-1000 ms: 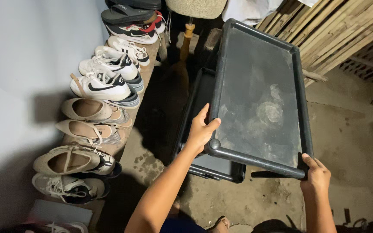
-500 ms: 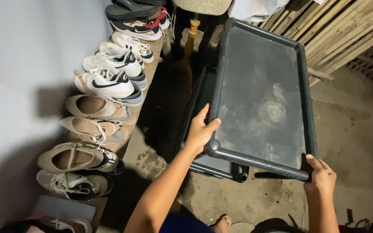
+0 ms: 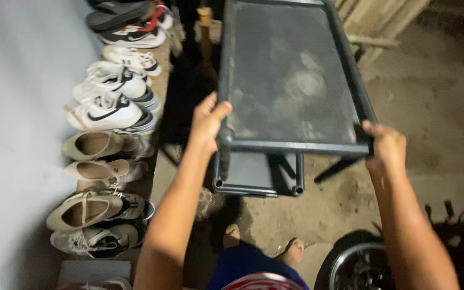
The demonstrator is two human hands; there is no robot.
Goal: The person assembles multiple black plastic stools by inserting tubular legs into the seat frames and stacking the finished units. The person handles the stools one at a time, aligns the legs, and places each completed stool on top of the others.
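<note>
Dark plastic shelf tray [image 3: 291,75] held at near corners: left hand [image 3: 208,121] and right hand [image 3: 385,145] both clamped on rim; shoes [image 3: 108,113] along wall.

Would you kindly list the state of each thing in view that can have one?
Dark shelf tray: lifted, tilted, dusty, held at both near corners.
Left hand: grip closed on the tray's near left corner.
Right hand: grip closed on the tray's near right corner.
Lower shelf tier: resting on the floor beneath the tray.
Shoes: lined up in pairs along the wall.
</note>
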